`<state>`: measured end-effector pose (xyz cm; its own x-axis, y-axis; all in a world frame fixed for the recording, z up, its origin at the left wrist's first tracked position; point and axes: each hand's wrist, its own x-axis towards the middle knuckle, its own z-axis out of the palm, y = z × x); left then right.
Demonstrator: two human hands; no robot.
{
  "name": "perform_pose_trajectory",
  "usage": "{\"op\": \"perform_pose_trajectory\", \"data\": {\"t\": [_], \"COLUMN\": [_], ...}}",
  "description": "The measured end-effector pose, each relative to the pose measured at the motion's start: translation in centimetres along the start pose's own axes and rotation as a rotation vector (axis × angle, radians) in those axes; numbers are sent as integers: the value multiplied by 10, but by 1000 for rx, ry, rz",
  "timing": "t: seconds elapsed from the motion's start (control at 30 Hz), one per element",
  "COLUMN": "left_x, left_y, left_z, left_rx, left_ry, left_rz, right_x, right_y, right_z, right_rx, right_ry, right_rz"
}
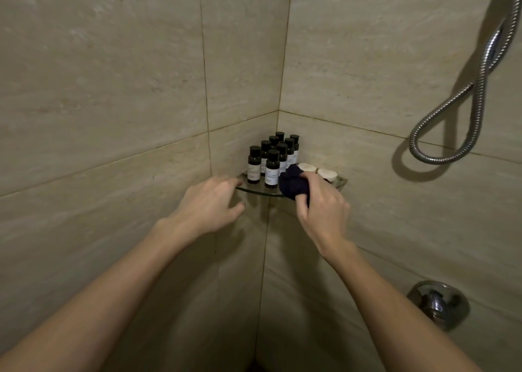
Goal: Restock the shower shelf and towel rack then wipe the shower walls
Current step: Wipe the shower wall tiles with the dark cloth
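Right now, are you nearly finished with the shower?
Looks done: the glass shelf holds dark bottles and two white round items. In hand: the right hand holds a dark cloth at the shelf's front edge; the left hand is at its left end. Probably left: wiping the walls. The towel rack is out of view.

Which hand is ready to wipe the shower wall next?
Probably the right hand: its fingers grip the dark cloth at the front edge of the shelf. The left hand holds no cloth, resting by the shelf's left end.
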<state>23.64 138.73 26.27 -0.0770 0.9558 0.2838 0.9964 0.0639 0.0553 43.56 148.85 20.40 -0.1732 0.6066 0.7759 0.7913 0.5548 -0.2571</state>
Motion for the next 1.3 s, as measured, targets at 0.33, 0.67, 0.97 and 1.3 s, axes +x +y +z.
{"op": "perform_pose_trajectory", "data": {"t": [0.33,0.67,0.97,1.3], "left_x": [0,0,-3,-1], "left_y": [-4,-1,-4,15], "left_z": [7,11,11,16], "left_rx": [-19,-55,-62,-163], "left_ry": [24,109,68,456], "left_rz": [16,-9,3,39], "right_x": [6,10,21,-11], "right_y": [35,28,15,-4], "right_z": [10,8,9,-34], "right_rx": [144,197,275,1268], "right_ry": [-3,-38,-120,-114], "right_rz": [-26,-71,10,633]}}
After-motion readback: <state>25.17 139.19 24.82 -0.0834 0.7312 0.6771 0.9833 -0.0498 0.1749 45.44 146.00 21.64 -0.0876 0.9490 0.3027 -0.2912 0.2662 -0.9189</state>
